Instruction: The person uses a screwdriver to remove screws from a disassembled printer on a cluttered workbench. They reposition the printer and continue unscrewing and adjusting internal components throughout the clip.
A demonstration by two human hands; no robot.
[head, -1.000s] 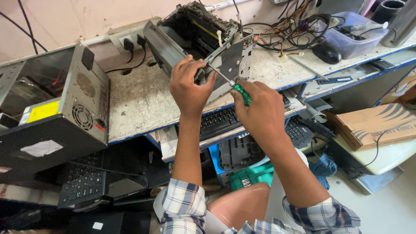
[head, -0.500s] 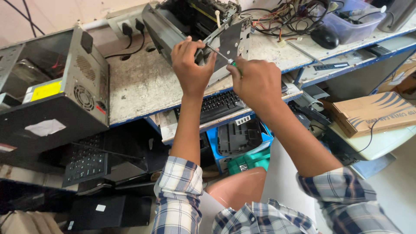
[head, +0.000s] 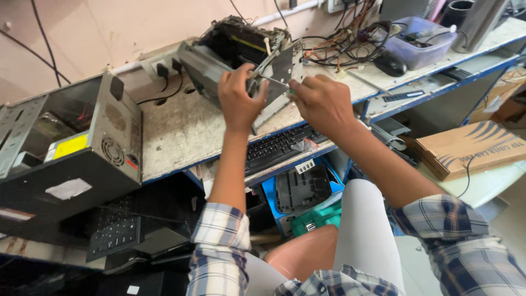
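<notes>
My left hand (head: 239, 101) clamps the opened printer's metal plate (head: 276, 77) at the bench's back edge; my right hand (head: 323, 104) grips a screwdriver (head: 274, 82). A yellow rectangular label (head: 69, 146) marks the computer case (head: 66, 148) at the left end

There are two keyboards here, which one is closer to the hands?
The black keyboard on the shelf directly below the hands; the other keyboard lies lower left, beneath the computer case.

Two keyboards (head: 282, 147) (head: 114, 234); one computer case (head: 71, 148); one mouse (head: 390, 64); one cardboard box (head: 466, 149); one screwdriver (head: 274, 82).
</notes>
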